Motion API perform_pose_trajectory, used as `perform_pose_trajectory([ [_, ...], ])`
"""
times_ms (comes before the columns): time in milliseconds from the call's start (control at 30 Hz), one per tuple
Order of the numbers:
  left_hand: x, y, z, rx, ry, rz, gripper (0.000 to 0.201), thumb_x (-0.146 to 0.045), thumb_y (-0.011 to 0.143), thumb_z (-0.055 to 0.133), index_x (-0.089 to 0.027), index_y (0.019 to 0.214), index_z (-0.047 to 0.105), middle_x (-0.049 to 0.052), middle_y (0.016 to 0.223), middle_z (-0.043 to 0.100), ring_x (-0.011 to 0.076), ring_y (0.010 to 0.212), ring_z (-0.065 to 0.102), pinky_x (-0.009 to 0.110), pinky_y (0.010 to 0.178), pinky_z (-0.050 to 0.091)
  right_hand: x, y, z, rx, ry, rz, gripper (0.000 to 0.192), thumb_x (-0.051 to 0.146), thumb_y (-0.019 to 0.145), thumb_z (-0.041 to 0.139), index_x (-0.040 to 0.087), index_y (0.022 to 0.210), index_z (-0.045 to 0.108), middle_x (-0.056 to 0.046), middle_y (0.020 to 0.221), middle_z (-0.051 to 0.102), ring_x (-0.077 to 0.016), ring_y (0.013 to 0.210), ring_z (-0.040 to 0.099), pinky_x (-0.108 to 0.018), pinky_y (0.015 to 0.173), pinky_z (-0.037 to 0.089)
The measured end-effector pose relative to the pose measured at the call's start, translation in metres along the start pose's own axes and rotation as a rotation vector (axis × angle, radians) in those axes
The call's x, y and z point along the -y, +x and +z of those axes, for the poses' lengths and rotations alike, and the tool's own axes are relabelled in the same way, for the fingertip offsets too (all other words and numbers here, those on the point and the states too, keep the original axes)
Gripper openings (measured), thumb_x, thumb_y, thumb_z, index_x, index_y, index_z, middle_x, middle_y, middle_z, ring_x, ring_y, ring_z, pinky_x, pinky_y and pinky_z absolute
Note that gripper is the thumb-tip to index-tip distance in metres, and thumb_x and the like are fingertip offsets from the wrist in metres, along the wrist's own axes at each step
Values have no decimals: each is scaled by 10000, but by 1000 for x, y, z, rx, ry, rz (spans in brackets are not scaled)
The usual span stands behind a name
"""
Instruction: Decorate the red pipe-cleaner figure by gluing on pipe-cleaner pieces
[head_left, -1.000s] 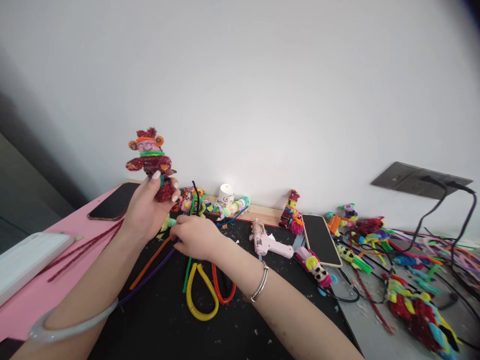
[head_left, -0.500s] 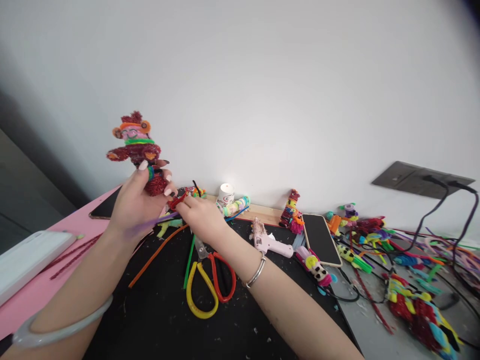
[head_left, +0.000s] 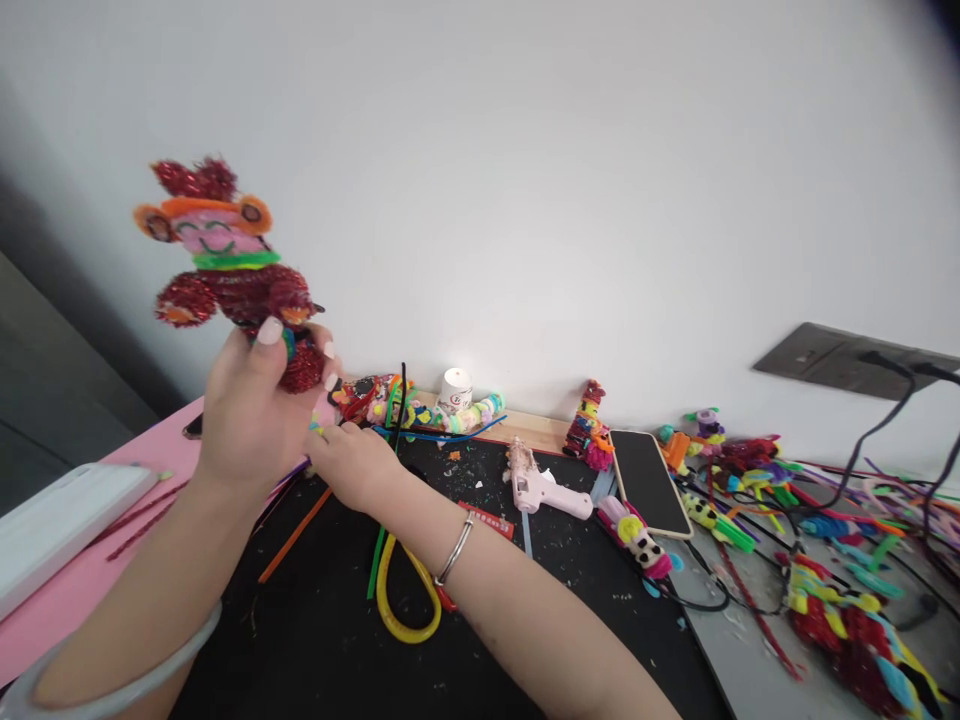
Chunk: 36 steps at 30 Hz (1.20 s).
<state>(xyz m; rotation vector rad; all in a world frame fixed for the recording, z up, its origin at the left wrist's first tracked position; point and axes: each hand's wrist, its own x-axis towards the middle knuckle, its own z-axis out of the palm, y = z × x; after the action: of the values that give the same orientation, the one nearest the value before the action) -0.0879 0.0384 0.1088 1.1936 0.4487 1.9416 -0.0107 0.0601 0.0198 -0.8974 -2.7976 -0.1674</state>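
Standing upright in the air at the left, the pipe-cleaner doll (head_left: 225,270) has its long axis running almost straight up and down, head at the top, its smiling face turned toward the person. The left hand (head_left: 251,415) is closed around its lower end, thumb pressed on the front and fingertips curled round the right side. It is made of fuzzy twisted stems: a glittery red body with stubby arms, a pink face, orange ears and brim, a green collar and a red tuft on top. Just beneath it the right hand (head_left: 352,462) sits low over the black mat (head_left: 315,640), its fingers drawn together beside the left hand; whether they pinch anything I cannot tell. Below that wrist lies the yellow loop of a pair of scissors (head_left: 409,600), next to green and orange stems (head_left: 300,530). Further right a small white jar (head_left: 454,390) stands by the wall, its label too small to read. Then comes a pale pink glue gun (head_left: 541,490) lying on its side, a dark phone (head_left: 649,480) lying face up, and a tangle of bright pipe-cleaner figures (head_left: 847,610) on the grey surface.
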Motion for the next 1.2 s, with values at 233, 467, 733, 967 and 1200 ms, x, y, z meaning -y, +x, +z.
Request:
perform_pose_trajectory([
  [233,22,-11,-5,17,-71,-205,190,-338,837,642,-160,903,630,16,764,565,109,621,497,223,539,435,0,-20,-6,59,62,-202,204,156,804,583,148,1007,608,-62,1026,678,-223,981,577,-313,724,508],
  [467,30,-14,-2,57,-268,-282,324,-344,961,382,-144,938,635,43,756,568,129,647,503,244,555,452,-1,-38,-28,-3,-26,-244,177,124,899,489,164,878,660,-67,903,665,-224,882,610,-331,689,500],
  [733,35,-19,8,9,-263,-468,132,-215,891,487,-173,944,602,30,804,561,126,657,515,254,625,474,-31,-109,-85,-116,277,55,232,139,932,463,159,1089,632,-40,933,577,-130,824,584,-219,738,495],
  [967,62,-52,24,9,-189,-662,134,-200,845,595,-221,977,582,10,868,579,129,760,561,255,696,481,-53,-169,-84,-369,507,354,194,198,902,548,206,998,717,-21,782,623,-143,745,603,-265,694,503],
  [1200,85,-90,36,51,-143,-815,190,-397,878,564,-225,959,546,25,965,598,96,617,461,233,561,396,-51,-196,-47,-718,252,367,350,96,926,416,180,1204,612,-84,889,637,-176,836,628,-306,722,531],
])
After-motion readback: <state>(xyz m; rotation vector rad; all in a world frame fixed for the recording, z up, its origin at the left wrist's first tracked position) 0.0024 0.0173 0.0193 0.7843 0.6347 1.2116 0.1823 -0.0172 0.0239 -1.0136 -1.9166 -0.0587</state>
